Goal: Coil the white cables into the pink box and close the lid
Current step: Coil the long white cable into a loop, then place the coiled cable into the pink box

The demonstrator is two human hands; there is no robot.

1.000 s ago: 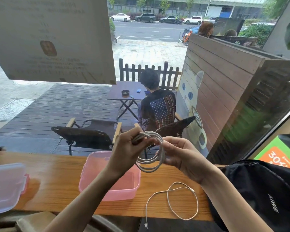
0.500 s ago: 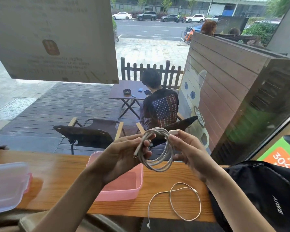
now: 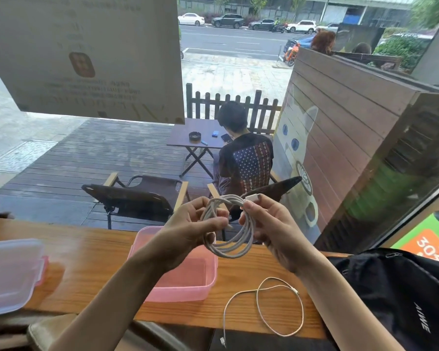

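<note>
Clear lid (image 3: 9, 272) lies at counter (image 3: 91, 252) left end; open pink box (image 3: 183, 287) sits mid-counter. L hand (image 3: 188, 234) and R hand (image 3: 274, 229) each grip coiled white cable (image 3: 235, 247) above box's right side, R fingers pinching its plug. Second white cable (image 3: 279, 307) lies loose nr front edge, beside black backpack (image 3: 401, 295).

White coiled cable (image 3: 235, 230) in the grip; just below it, a translucent pink box (image 3: 183, 282) on an orange-brown wooden counter (image 3: 107, 252). Right of it, a black bag (image 3: 401, 295); far left, a clear, pink-clipped lid (image 3: 8, 272).
</note>
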